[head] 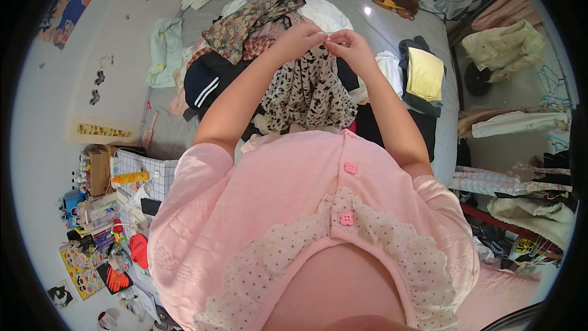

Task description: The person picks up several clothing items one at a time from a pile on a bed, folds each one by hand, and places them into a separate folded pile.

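Note:
A cream garment with black blotches point(308, 92) hangs in gathered folds below my two hands. My left hand point(301, 40) and my right hand point(351, 48) meet at its upper edge, pinching it between thumbs and fingertips; a small pale bit shows where the fingertips come together, too small to name. Behind them lies a heap with a floral garment with black trim point(243, 32), a red checked cloth point(257, 48) and a white garment point(326, 11). A navy garment with white stripes point(202, 83) lies left of the blotched one.
A folded yellow cloth point(425, 73) rests on dark clothes at the right of the grey bed point(165, 133). A mint garment point(165, 53) and a pink hairbrush point(149, 131) lie at the left. Clothes hang in an open wardrobe point(505, 147) at the right; a cluttered desk point(156, 165) stands at the left.

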`<action>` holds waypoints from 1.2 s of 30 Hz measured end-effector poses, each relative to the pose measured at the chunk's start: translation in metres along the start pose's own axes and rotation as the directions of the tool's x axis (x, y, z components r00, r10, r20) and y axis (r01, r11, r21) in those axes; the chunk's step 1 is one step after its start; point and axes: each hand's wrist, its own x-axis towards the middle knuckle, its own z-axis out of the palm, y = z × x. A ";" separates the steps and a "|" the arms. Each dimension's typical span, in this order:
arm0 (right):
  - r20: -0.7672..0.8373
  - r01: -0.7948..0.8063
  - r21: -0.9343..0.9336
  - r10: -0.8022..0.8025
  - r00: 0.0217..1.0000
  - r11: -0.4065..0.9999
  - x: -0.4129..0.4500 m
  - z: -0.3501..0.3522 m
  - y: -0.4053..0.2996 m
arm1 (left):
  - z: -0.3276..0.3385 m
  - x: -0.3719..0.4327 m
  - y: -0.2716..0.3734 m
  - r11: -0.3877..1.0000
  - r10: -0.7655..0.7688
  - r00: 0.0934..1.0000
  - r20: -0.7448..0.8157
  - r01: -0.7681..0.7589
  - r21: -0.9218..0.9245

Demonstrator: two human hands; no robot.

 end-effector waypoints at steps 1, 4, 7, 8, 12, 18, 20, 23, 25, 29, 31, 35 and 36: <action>-0.002 -0.003 0.003 0.003 1.000 1.000 0.002 -0.001 0.004 | 0.001 -0.002 0.003 0.997 -0.022 1.000 -0.010 0.021 -0.068; -0.013 -0.017 -0.132 0.015 1.000 0.991 0.005 0.000 0.011 | 0.000 -0.005 0.016 0.998 -0.051 0.998 -0.024 0.051 0.037; -0.023 0.040 -0.364 -0.052 0.998 0.931 0.006 -0.001 0.015 | 0.002 -0.008 0.019 0.990 -0.067 0.997 -0.039 0.072 0.122; -0.020 0.029 -0.393 -0.040 0.999 0.919 0.007 -0.003 0.018 | 0.001 -0.009 0.021 0.990 -0.067 0.997 -0.039 0.071 0.122; 0.003 -0.069 -0.344 0.074 0.997 0.936 0.007 -0.004 0.015 | 0.006 -0.008 0.012 0.996 -0.078 0.995 -0.062 0.079 0.029; 0.140 -0.315 -0.052 0.319 0.938 0.948 0.014 -0.013 0.016 | 0.012 -0.006 0.007 0.981 -0.100 0.979 -0.178 0.067 -0.184; 0.124 -0.341 -0.103 0.353 0.928 0.934 0.018 -0.022 0.033 | 0.011 -0.006 0.006 0.971 -0.126 0.973 -0.194 0.081 -0.224; 0.094 -0.414 -0.151 0.430 0.898 0.898 0.009 -0.039 0.070 | -0.001 -0.004 -0.001 0.890 -0.302 0.915 -0.266 0.171 -0.423; 0.082 -0.464 -0.154 0.480 0.874 0.872 0.001 -0.055 0.102 | -0.009 -0.005 -0.002 0.720 -0.356 0.887 -0.294 0.060 -0.691; -0.030 -0.558 -0.140 0.560 0.828 0.818 -0.009 -0.069 0.132 | -0.015 -0.010 -0.012 0.725 -0.426 0.843 -0.328 0.102 -0.681; -0.086 -0.525 -0.171 0.518 0.851 0.834 -0.011 -0.073 0.138 | -0.013 -0.011 -0.015 0.754 -0.424 0.853 -0.305 0.146 -0.641; -0.138 -0.314 -0.549 0.287 0.948 0.774 -0.006 -0.072 0.135 | -0.008 -0.008 -0.008 0.816 -0.357 0.923 -0.141 0.235 -0.528; -0.087 -0.131 -0.472 0.102 0.991 0.872 -0.005 -0.057 0.122 | -0.006 -0.007 -0.002 0.892 -0.263 0.958 -0.117 0.196 -0.408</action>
